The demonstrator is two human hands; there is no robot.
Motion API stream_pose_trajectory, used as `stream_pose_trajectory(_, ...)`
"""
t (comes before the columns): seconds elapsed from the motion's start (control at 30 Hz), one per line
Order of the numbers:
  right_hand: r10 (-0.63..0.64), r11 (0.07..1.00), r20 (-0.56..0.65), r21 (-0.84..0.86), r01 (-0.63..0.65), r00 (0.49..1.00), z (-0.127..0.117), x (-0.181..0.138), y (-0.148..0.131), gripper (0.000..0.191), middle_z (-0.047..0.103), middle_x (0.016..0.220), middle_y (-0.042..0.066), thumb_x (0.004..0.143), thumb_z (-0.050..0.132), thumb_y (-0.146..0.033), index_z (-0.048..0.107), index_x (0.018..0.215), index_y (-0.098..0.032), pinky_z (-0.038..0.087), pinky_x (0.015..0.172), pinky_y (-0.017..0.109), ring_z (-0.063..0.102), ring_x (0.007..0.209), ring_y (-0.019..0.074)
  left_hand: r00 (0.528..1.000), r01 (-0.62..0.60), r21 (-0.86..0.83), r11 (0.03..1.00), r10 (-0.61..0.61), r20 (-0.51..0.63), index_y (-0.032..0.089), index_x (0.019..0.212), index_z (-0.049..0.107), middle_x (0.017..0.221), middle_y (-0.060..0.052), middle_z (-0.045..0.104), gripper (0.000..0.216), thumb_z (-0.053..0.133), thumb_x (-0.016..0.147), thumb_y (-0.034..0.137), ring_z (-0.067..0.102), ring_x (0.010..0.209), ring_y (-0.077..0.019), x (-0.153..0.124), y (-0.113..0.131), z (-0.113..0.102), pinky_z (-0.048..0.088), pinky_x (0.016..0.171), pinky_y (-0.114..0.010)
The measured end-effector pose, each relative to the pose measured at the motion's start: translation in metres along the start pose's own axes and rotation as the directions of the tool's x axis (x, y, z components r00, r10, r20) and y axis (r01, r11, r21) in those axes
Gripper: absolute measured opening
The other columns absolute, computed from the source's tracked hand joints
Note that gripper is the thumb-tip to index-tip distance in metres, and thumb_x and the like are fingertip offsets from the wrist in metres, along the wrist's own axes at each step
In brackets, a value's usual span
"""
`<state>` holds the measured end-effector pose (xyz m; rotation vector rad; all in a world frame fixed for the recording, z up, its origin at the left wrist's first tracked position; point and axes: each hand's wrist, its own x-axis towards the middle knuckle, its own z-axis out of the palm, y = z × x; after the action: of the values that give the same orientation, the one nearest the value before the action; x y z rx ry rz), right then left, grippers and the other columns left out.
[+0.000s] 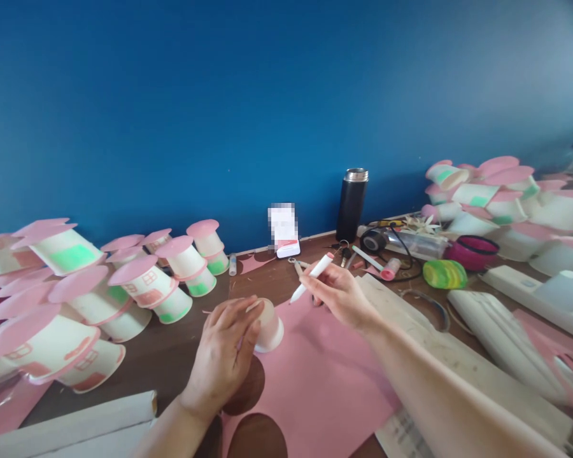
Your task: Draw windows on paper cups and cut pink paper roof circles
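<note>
My left hand [229, 343] is closed around an upturned paper cup [268, 327], its fingers over the top and side. The cup rests at the edge of a pink paper sheet [325, 381], which has round pieces cut out along its left side. In my right hand [337, 292] is a white marker with a pink end [312, 278], its tip pointing down and left, above the sheet and to the right of the cup. The tip appears apart from the cup.
Several paper-cup houses with pink round tops [138, 283] stand at left, more [487, 191] pile up at right. A black flask [352, 205] and a small white upright stand [285, 232] are by the blue wall. Tape rolls [444, 274], keys and cables lie at right; white tubes [100, 416] front left.
</note>
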<state>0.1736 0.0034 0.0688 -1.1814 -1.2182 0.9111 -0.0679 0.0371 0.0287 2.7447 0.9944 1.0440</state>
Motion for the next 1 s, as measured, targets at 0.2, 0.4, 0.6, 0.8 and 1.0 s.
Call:
stream_pose_trajectory(0.2, -0.013, 0.998, 0.229, -0.053, 0.026, 0.973, -0.002, -0.003, 0.0, 0.02, 0.052, 0.062, -0.004, 0.082, 0.068, -0.038, 0.063, 0.077, -0.019, 0.036, 0.052, 0.023, 0.047, 0.056, 0.0103, 1.0, 0.024, -0.03, 0.999, -0.024, 0.005, 0.029, 0.129, 0.057, 0.13, -0.005, 0.06, 0.036, 0.042, 0.098, 0.021, 0.049, 0.121, -0.0247, -0.001, 0.0, -0.002, 0.04, 0.101, -0.047)
stream_pose_trajectory(0.4, 0.01, 0.991, 0.535, -0.115, 0.062, 0.845, 0.004, -0.012, -0.001, 0.012, 0.069, 0.075, 0.0, 0.075, 0.069, -0.023, 0.077, 0.083, -0.02, 0.045, 0.063, 0.026, 0.059, 0.069, 0.0154, 1.0, 0.018, -0.034, 0.999, -0.017, 0.02, 0.026, 0.125, 0.059, 0.128, -0.006, 0.061, 0.033, 0.04, 0.098, 0.02, 0.051, 0.12, -0.0234, 0.0, 0.0, -0.003, 0.04, 0.101, -0.045)
stream_pose_trajectory(0.6, 0.051, 0.961, 0.647, -0.239, 0.139, 0.761, 0.011, -0.015, 0.01, 0.034, 0.067, 0.07, -0.003, 0.076, 0.06, -0.012, 0.079, 0.1, -0.027, 0.04, 0.055, 0.022, 0.054, 0.057, 0.0112, 1.0, 0.014, -0.017, 1.0, -0.014, 0.004, 0.022, 0.124, 0.059, 0.126, -0.008, 0.063, 0.032, 0.041, 0.098, 0.021, 0.054, 0.117, -0.024, 0.003, 0.004, -0.003, 0.042, 0.099, -0.044)
stream_pose_trajectory(0.8, -0.03, 0.907, 0.687, -0.287, 0.309, 0.726, 0.018, -0.017, 0.011, 0.051, 0.069, 0.075, -0.004, 0.07, 0.049, 0.002, 0.078, 0.1, -0.028, 0.044, 0.065, 0.022, 0.059, 0.068, 0.0128, 1.0, 0.004, -0.013, 1.0, -0.004, 0.002, 0.02, 0.122, 0.061, 0.125, -0.01, 0.063, 0.032, 0.041, 0.097, 0.02, 0.054, 0.117, -0.0243, 0.003, 0.005, -0.004, 0.041, 0.1, -0.045)
stream_pose_trajectory(1.0, -0.048, 0.892, 0.691, -0.295, 0.342, 0.721, 0.022, -0.018, 0.01, 0.053, 0.07, 0.081, -0.003, 0.069, 0.048, 0.003, 0.078, 0.098, -0.029, 0.045, 0.072, 0.023, 0.062, 0.075, 0.0149, 1.0, 0.012, -0.014, 1.0, -0.012, -0.006, 0.018, 0.12, 0.062, 0.122, -0.011, 0.064, 0.032, 0.041, 0.096, 0.02, 0.056, 0.114, -0.0252, 0.004, 0.006, -0.004, 0.042, 0.097, -0.045)
